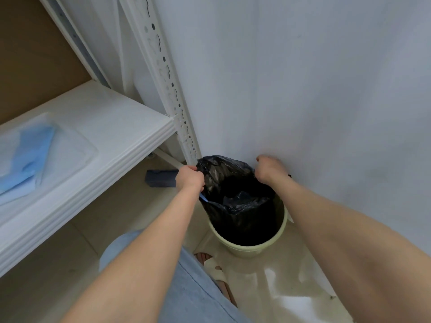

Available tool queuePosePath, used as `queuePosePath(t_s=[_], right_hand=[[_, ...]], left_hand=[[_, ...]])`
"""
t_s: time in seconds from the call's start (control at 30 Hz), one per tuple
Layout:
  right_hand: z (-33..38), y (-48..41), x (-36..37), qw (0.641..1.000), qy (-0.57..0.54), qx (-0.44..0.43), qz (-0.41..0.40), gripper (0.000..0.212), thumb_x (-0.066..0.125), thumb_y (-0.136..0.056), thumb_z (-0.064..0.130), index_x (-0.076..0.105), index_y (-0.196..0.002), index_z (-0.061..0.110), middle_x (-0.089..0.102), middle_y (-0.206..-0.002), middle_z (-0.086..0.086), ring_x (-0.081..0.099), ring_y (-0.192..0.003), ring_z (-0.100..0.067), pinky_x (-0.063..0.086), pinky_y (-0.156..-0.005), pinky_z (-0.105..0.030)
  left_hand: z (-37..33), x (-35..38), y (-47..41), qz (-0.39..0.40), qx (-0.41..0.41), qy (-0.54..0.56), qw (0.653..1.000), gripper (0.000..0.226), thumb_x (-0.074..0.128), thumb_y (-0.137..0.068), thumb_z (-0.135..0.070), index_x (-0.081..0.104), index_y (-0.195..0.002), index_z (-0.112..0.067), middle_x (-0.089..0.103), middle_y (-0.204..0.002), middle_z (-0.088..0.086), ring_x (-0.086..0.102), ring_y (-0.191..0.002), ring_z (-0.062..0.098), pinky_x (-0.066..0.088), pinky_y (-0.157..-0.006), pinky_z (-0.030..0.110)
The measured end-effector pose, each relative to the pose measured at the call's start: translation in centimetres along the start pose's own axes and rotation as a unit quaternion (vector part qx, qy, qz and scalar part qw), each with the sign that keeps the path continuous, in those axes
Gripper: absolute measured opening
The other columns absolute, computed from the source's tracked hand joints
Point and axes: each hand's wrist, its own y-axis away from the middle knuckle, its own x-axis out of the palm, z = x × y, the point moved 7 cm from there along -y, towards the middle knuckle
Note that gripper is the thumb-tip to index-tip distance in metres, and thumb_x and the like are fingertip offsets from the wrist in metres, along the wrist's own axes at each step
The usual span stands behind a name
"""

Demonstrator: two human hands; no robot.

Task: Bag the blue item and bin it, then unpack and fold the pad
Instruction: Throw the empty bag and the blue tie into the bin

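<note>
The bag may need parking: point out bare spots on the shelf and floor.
Free: the white shelf between the wrapped blue pad and the slotted upright; the glossy floor right of the bin, along the wall. Crowded: above the bin, where left hand and right hand grip the black bag.

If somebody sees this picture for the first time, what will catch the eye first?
First the black bag in the middle: the left hand and the right hand grip its rim, and its lower part sits in a pale green bin. Next, at the left, a blue pad in a clear packet lies on the white shelf.
</note>
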Motion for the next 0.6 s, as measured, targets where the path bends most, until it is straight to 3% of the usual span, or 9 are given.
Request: queuePosePath(t_s=[0.13, 0.23, 0.33, 0.47, 0.6], right_hand=[[0.5, -1.2, 1.7, 0.998, 0.005, 0.004, 0.062, 0.043, 0.051, -0.090, 0.019, 0.051, -0.132, 0.012, 0.052, -0.136, -0.012, 0.051, -0.123, -0.033, 0.045, -0.099, -0.035], [0.4, -1.8, 2.1, 0.997, -0.028, 0.023, 0.075, 0.030, 0.064, -0.085, 0.036, 0.065, -0.102, 0.011, 0.064, -0.111, -0.009, 0.061, -0.104, -0.030, 0.049, -0.087, -0.033], [0.5, -2.0, 0.9, 0.988, -0.143, 0.041, 0.050, 0.036, 0.071, -0.075, 0.046, 0.058, -0.072, 0.013, 0.061, -0.083, -0.005, 0.061, -0.081, -0.025, 0.048, -0.075, -0.030], [1.4, -0.4, -1.2, 0.937, -0.345, 0.051, 0.028, 0.025, 0.068, -0.079, 0.030, 0.060, -0.063, 0.012, 0.055, -0.056, -0.003, 0.053, -0.052, -0.019, 0.040, -0.051, -0.023], [2.5, 1.6, -2.7, 0.883, -0.465, 0.058, 0.032, 0.017, 0.062, -0.080, 0.010, 0.050, -0.068, 0.012, 0.043, -0.057, -0.007, 0.038, -0.046, -0.016, 0.027, -0.043, -0.018]], left_hand=[[0.1, -0.1, -0.7, -0.001, -0.012, 0.007, 1.000, 0.034, 0.043, -0.092, -0.004, 0.058, -0.120, -0.013, 0.064, -0.095, 0.011, 0.053, -0.055, 0.014, 0.043, -0.045, 0.024], [0.1, -0.2, -1.0, 0.000, -0.032, 0.022, 0.999, 0.031, 0.043, -0.093, -0.003, 0.058, -0.118, -0.011, 0.061, -0.093, 0.009, 0.051, -0.051, 0.012, 0.041, -0.042, 0.023], [-0.4, -0.4, -0.8, 0.001, -0.039, 0.055, 0.998, 0.031, 0.040, -0.092, -0.001, 0.059, -0.116, -0.009, 0.060, -0.089, 0.008, 0.049, -0.048, 0.012, 0.041, -0.041, 0.023], [-1.7, -0.4, 0.4, 0.027, -0.059, 0.123, 0.990, 0.026, 0.042, -0.093, 0.000, 0.061, -0.110, -0.006, 0.055, -0.070, 0.006, 0.047, -0.047, 0.012, 0.039, -0.034, 0.018], [-3.9, -0.4, 2.8, 0.083, -0.077, 0.195, 0.974, 0.015, 0.046, -0.092, 0.006, 0.057, -0.097, -0.002, 0.051, -0.066, 0.009, 0.048, -0.050, 0.013, 0.041, -0.031, 0.014]])
